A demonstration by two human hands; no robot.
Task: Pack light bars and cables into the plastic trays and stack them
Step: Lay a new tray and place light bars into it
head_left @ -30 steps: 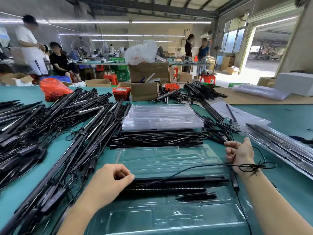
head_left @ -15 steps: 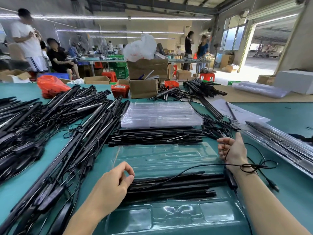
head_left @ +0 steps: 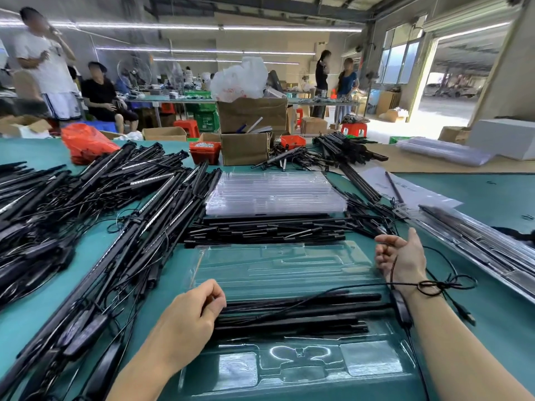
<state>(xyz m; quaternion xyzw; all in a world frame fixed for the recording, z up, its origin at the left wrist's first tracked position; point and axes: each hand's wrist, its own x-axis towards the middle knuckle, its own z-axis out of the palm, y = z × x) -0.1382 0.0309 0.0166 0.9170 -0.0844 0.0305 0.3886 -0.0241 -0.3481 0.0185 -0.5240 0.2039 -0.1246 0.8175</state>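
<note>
At six o'clock on the green tabletop (head_left: 492,204), our clear plastic tray (head_left: 289,369) holds black light bars (head_left: 304,316), whose left ends our left hand (head_left: 185,322) grips. At three o'clock our right hand (head_left: 401,257) is curled around a thin black cable (head_left: 333,290) that loops over the wrist. Toward twelve o'clock sits a stack of empty trays (head_left: 275,192), with loose bars (head_left: 95,215) heaped at nine.

Black light bars (head_left: 298,314) lie in my clear tray (head_left: 289,267) on a teal table (head_left: 477,328). A thin black cable (head_left: 434,286) crosses it. Behind, an orange-red bag (head_left: 86,143).
</note>
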